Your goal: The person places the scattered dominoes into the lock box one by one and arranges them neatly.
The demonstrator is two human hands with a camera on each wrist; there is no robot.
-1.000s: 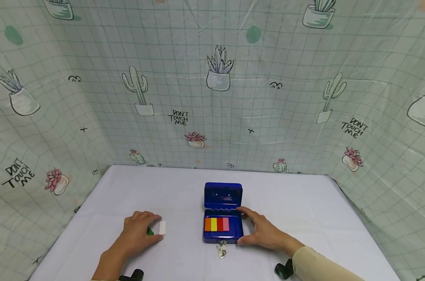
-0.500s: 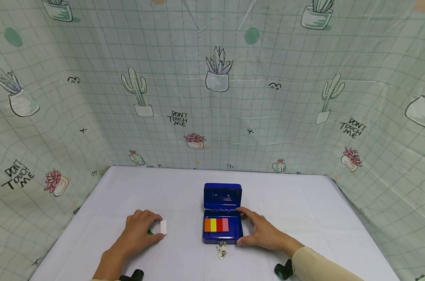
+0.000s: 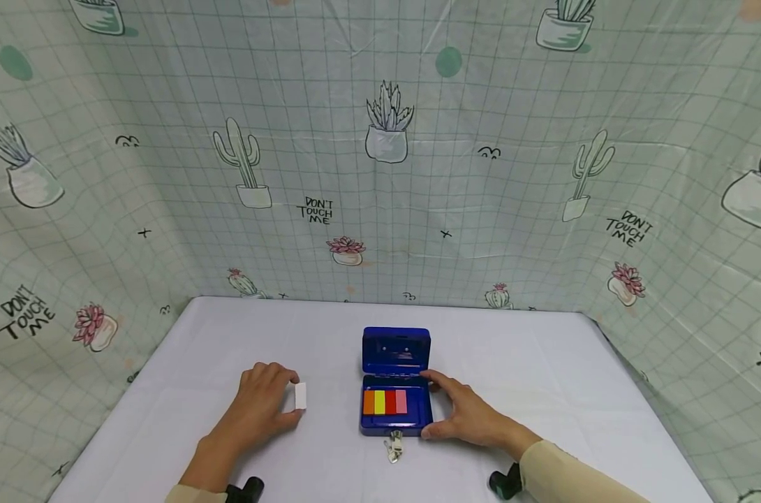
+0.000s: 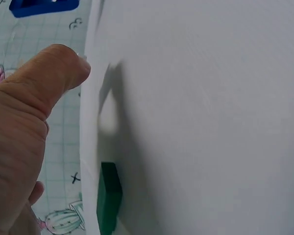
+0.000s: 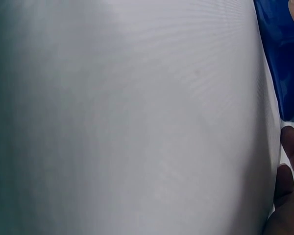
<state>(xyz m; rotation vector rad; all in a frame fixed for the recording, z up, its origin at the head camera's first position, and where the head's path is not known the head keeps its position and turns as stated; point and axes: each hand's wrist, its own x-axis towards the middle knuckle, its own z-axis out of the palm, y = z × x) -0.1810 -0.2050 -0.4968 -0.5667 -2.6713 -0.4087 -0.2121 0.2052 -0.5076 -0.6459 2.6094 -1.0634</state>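
Observation:
My left hand (image 3: 260,404) pinches a small white block (image 3: 301,396) by its ends, between thumb and fingers, and appears raised off the cloth. In the left wrist view a green block (image 4: 109,198) stands on the table below that hand; from the head view it is hidden. To the right, a blue metal cash box (image 3: 419,402) lies with its lid raised. Orange, yellow, red and pink blocks (image 3: 385,402) sit side by side in its left part. My right hand (image 3: 471,417) grips the box's right side, thumb at the front corner and fingers toward the hinge.
Keys (image 3: 394,447) hang from the lock at the box's front. A white cloth (image 3: 512,356) covers the table. Behind and at both sides hangs a grid-patterned curtain (image 3: 418,202) with cactus drawings.
My left hand has moved slightly forward and right with the white block, away from the green block, which has gone out of sight in the head view. The right hand keeps its hold.

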